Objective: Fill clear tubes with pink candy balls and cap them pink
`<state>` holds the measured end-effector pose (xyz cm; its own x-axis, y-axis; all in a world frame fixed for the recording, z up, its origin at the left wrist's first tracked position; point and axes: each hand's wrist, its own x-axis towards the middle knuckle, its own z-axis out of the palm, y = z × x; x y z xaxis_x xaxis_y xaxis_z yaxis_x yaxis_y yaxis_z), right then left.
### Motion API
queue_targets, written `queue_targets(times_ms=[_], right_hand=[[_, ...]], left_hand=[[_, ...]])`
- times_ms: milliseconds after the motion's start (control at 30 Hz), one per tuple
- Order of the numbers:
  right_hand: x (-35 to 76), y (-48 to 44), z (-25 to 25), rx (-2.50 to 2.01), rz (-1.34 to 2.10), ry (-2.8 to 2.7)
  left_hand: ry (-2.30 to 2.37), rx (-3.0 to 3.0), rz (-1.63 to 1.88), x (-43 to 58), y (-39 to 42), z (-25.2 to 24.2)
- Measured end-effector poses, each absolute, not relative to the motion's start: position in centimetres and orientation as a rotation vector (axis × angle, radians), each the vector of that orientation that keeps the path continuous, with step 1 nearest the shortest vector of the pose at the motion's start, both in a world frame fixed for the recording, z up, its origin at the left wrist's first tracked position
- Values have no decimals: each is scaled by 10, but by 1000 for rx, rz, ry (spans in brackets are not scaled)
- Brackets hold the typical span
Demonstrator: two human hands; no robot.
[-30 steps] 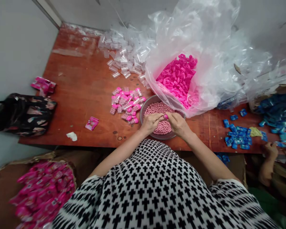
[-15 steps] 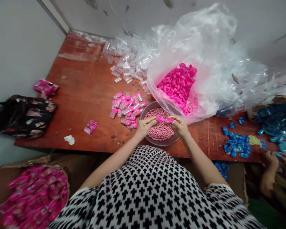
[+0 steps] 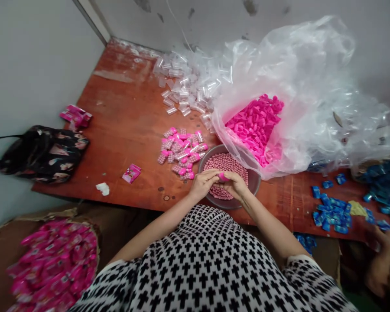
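My left hand and my right hand meet above a grey bowl of small pink beads. Between their closed fingers shows a small bright pink plastic cap, partly covered by the fingers of both hands. Whether a clear tube is with it I cannot tell. Left of the bowl lies a pile of clear tubes with pink caps, filled with beads. Behind the bowl, a clear plastic bag lies open with many loose pink plastic pieces in it.
Empty clear tubes are heaped at the back. On the left lie a black patterned bag, a pink packet and white scrap. Below stands a box of pink packets. Blue packets and a co-worker's hand are at right.
The long pink piece stretched between my hands now shows only as a compact bit between my fingers. My hands have drawn closer together. The whole view has shifted slightly.
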<state>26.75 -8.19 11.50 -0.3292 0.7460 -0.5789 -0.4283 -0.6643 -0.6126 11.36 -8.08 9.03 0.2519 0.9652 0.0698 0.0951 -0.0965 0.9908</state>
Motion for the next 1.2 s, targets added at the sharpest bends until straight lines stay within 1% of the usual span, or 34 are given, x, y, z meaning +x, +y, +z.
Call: queue_targets(times_ms=[133, 200, 233, 267, 333, 400, 433, 533, 600, 733, 900, 1033, 1100, 1200], right_hand=[[242, -59, 113, -1248, 2116, -621], [226, -35, 116, -1305, 2090, -949], [218, -19, 117, -1344, 1993, -1176], [210, -1, 117, -1399, 1827, -1417], [193, 40, 110, -1576, 1330, -1855], [179, 81, 94, -1861, 844, -2189], [173, 100, 83, -1984, 662, -2297], [165, 142, 49, -2148, 362, -2326], [165, 159, 31, -2190, 250, -2310], [176, 177, 13, -2253, 280, -2374], [188, 184, 14, -2189, 313, -2538], [189, 175, 21, -2098, 341, -2386], [189, 163, 27, -1981, 499, -2235], [192, 129, 46, -1671, 903, -1963]], left_hand=[[1138, 1403, 1028, 87, -67, 78], [1211, 1327, 1048, 69, -55, 69], [1261, 1290, 1060, 58, -49, 63], [1319, 1265, 1072, 47, -42, 57], [1433, 1276, 1074, 26, -26, 45], [1530, 1345, 1052, 6, -12, 33], [1567, 1384, 1040, -2, -6, 28], [1626, 1450, 1021, -20, 2, 17], [1612, 1454, 1005, -26, -1, 13], [1567, 1371, 987, -30, -17, 13], [1609, 1223, 1026, -30, -30, 18], [1619, 1187, 1035, -27, -33, 25], [1608, 1178, 1049, -21, -32, 31], [1546, 1143, 1098, -4, -29, 41]])
